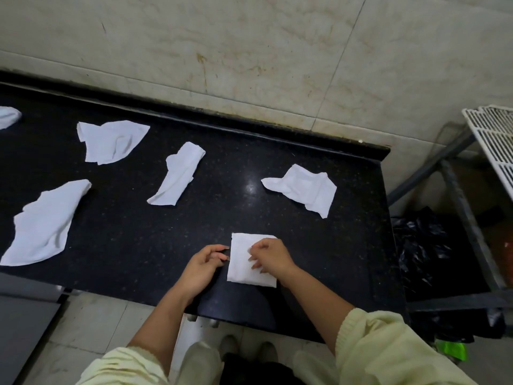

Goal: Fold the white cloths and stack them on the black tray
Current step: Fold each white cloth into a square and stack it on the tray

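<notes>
A white cloth (240,262), folded into a small rectangle, lies near the front edge of the black stone counter (133,234). My right hand (270,255) rests on its right half, bent fingertips pressing down on the fabric. My left hand (204,263) sits on the counter just left of it, fingers loosely curled, tips touching the cloth's left edge. Several unfolded white cloths lie scattered: one behind to the right (305,190), one in the middle (180,176), one far back left (111,141), one at the left front (44,223). No black tray is in view.
A further cloth (8,116) pokes in at the left border. A tiled wall (249,51) rises behind the counter. Right of the counter stands a metal frame with a white grid rack (492,140) and a black plastic bag (422,251).
</notes>
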A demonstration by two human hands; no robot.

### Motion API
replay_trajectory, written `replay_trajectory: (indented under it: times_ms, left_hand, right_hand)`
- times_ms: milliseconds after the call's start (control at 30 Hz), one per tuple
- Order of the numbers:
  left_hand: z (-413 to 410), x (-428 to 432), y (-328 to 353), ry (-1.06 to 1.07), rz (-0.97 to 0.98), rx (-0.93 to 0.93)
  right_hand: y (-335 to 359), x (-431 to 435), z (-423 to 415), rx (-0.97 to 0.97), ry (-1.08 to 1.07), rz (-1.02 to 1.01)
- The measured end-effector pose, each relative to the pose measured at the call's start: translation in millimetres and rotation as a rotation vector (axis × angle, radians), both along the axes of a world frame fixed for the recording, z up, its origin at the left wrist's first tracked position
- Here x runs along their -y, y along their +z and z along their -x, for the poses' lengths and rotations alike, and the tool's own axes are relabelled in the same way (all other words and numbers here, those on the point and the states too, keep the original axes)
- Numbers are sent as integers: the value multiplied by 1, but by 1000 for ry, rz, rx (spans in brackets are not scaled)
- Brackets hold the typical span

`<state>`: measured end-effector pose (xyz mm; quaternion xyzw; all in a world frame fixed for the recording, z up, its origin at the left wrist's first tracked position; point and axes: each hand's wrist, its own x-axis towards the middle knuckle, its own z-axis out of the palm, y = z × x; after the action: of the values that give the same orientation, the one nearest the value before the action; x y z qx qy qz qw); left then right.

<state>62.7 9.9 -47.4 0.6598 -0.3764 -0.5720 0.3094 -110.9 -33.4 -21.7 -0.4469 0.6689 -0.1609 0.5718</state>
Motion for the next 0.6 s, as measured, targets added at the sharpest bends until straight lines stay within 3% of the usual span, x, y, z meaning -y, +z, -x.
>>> replay_trajectory:
  times_ms: [100,200,400,600]
  left_hand:
    - [5,9,6,152,-56,-23]
    - [9,18,4,255,-140,96]
    - [24,23,18,16,-236,297]
    - [37,19,33,-24,-332,152]
  right_hand:
    - [5,6,28,-65,-76,43]
    - [3,6,50,-135,-137,53]
    - [-4,-9,51,-91,-172,-24]
    - [1,-13,44,32,-243,-139]
